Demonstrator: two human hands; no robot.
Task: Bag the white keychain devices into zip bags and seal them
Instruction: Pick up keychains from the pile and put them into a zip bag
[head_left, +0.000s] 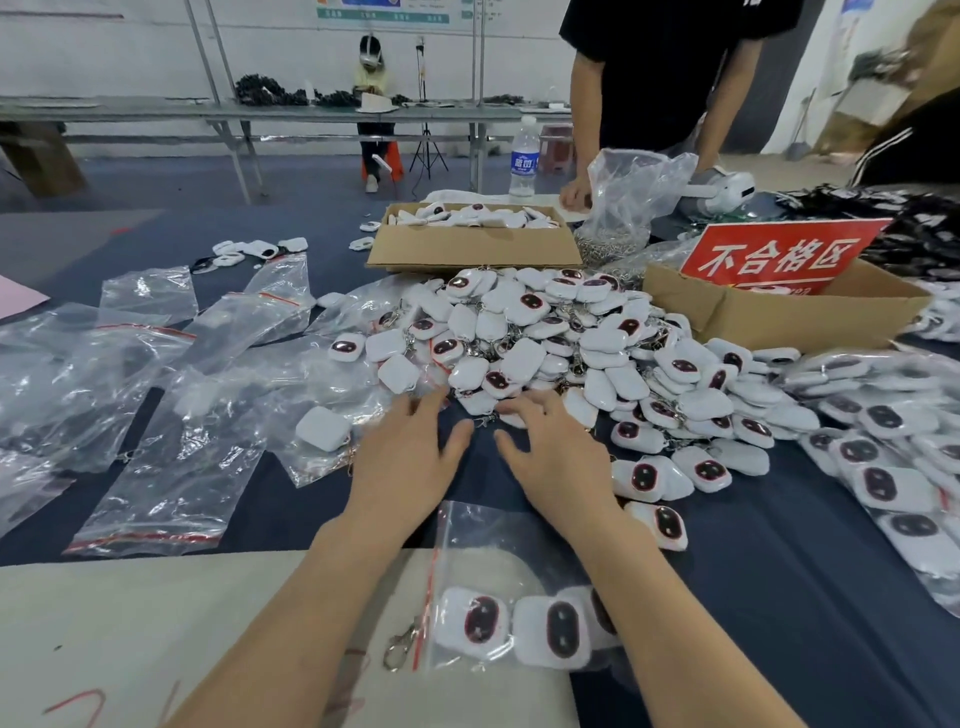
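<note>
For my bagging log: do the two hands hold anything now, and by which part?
Nothing is held. The left hand and right hand reach with spread fingers to the edge of the device pile.

Table w/ devices, bags, boxes

White devices with dark oval faces and metal clips lay heaped mid-table. A clear bag lay flat at the near edge, its red strip to the left, holding several devices. Empty bags were strewn at left.
</note>
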